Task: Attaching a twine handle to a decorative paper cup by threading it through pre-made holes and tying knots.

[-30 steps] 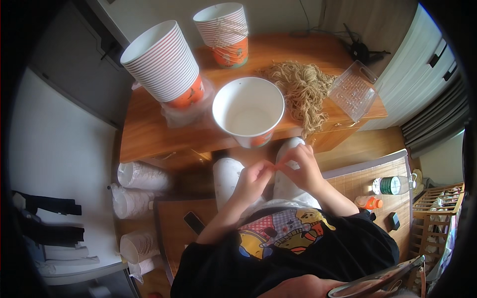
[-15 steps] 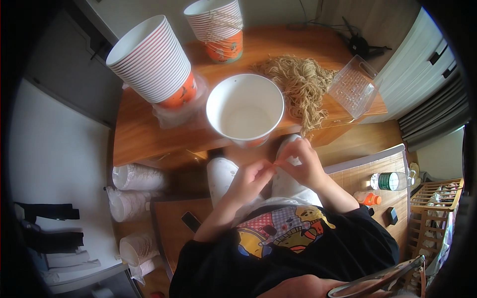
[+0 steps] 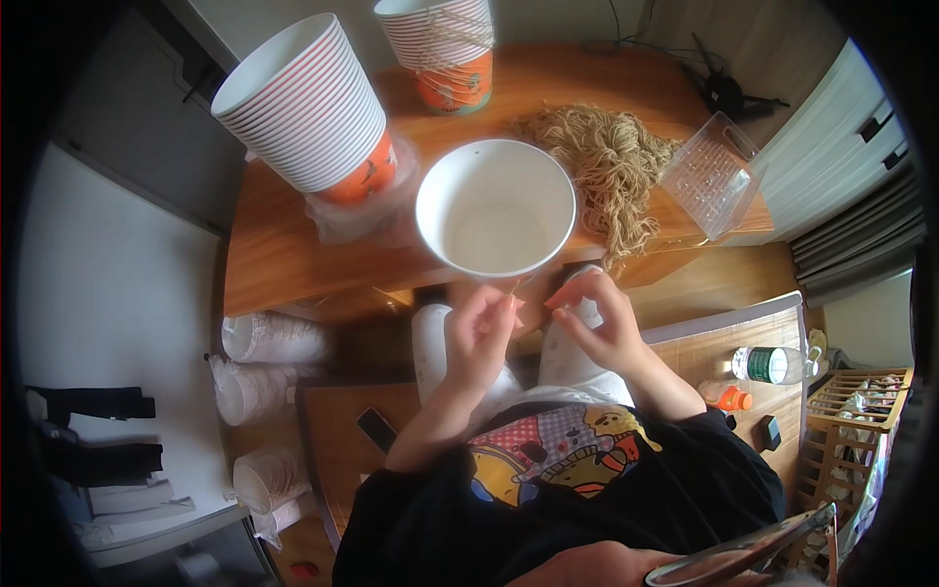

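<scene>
A white paper bucket stands open end up at the table's front edge, its inside bare. Just below its rim, my left hand is closed, thumb and forefinger pinching a thin tan cord, of which only a short bit shows. To the right of it, my right hand is curled, with thumb and forefinger close together; anything between them is too small to make out. A gap separates the two hands. Behind the right hand, a tangled bundle of tan cords lies on the table, with ends hanging toward the front edge.
On the wooden table, a tall stack of paper buckets sits at left, and another stack wound with cord behind. A clear plastic basket is at right. Below lie a phone, a bottle and wrapped bucket stacks.
My hands, together at the fingertips before, have come apart. The left one has risen toward the bucket and turned upward; the right has stayed near its place. The view has shifted slightly.
</scene>
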`<state>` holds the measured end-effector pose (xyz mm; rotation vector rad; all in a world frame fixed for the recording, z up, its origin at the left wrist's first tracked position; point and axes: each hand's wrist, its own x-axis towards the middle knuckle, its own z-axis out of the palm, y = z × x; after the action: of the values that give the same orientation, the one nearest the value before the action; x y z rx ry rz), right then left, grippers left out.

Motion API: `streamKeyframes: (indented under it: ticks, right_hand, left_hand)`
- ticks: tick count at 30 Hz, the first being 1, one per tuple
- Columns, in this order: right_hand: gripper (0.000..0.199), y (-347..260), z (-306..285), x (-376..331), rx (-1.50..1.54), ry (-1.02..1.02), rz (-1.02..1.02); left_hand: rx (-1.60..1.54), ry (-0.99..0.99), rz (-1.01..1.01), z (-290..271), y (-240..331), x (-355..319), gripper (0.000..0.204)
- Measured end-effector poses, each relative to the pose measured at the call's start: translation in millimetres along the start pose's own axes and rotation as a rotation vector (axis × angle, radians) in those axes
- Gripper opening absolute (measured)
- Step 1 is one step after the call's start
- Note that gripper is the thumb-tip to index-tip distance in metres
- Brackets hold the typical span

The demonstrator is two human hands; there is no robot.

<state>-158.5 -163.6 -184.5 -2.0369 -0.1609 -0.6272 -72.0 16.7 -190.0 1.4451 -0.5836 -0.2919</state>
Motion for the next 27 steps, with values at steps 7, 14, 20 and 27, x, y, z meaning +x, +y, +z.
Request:
streamKeyframes:
  ticks: [7, 14, 20, 27]
  right_hand:
    - [0.018, -1, -1, 0, 0.006, 0.005, 0.021]
    - [0.017, 0, -1, -1, 0.024, 0.043, 0.022]
    - [0.017, 0, -1, -2, 0.024, 0.037, 0.029]
    - [0.017, 0, -2, -2, 0.027, 0.034, 0.011]
  left_hand:
    - [0.071, 0.031, 0.008, 4, -2, 5, 0.020]
    - [0.078, 0.046, 0.010, 4, -3, 5, 0.021]
    - [0.068, 0.076, 0.002, 8, -1, 5, 0.022]
    - [0.062, 0.066, -0.003, 12, 7, 6, 0.023]
